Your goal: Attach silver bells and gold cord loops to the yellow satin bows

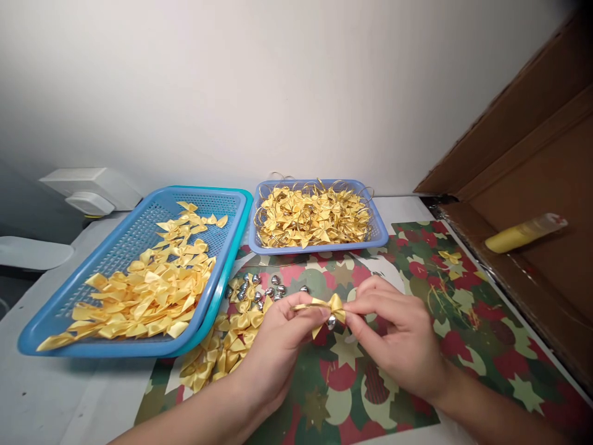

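Left hand [283,346] and right hand [398,330] both pinching, fingertips [360,306] close together, forearms [204,405] slanting inward, left's lower fingers probably curled

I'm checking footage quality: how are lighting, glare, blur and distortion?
Head view: the white wall is bright, the brown cardboard panel at right darker; head view: small round silver bells glint; head view: the left blue plastic basket looks stretched, probably by the lens; head view: no obvious blur on the held yellow satin bow.
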{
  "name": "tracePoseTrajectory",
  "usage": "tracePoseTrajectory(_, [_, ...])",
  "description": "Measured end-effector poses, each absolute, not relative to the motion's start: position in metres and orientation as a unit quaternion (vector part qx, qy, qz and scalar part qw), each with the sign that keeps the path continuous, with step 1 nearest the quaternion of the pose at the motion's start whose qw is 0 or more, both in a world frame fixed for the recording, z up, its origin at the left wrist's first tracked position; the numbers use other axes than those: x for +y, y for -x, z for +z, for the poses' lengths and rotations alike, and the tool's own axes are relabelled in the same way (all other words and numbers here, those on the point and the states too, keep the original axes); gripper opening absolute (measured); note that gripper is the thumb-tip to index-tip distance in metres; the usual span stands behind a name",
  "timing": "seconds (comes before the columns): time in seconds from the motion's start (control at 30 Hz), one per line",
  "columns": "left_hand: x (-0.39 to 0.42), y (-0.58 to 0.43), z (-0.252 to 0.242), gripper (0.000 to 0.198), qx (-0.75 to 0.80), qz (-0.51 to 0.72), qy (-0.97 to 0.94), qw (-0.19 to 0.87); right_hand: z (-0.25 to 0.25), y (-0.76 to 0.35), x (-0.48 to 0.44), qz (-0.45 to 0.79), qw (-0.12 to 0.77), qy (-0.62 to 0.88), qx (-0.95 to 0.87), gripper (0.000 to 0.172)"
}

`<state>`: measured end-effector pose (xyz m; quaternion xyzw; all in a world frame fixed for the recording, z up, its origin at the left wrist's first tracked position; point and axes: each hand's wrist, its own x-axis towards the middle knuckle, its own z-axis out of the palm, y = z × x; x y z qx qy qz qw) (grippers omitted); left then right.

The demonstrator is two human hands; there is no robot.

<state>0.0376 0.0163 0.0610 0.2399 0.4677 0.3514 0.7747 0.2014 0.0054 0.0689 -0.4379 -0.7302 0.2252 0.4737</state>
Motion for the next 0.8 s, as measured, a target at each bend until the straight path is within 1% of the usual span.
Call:
tracePoseTrajectory(0.43, [0.0191,-0.0375,0.0603,0.022,0.469,0.376,-0.216,0.769,0.0709,-0.2049,0.006,0.225,0.476,0.45,-0.721,0.016])
tracePoseTrajectory(0.67, [0.0188,-0.0357,0.0626,0.028,0.448,0.383,-0.213,0.779,0.0721,-0.2075,0.0086,0.235,0.478,0.445,-0.72,0.018])
tracePoseTrajectory(0.8, [0.0207,-0.0347,0.0626,0.025,0.451,0.376,-0.225,0.777,0.0737,-0.2091,0.0093,0.226,0.473,0.446,-0.725,0.018])
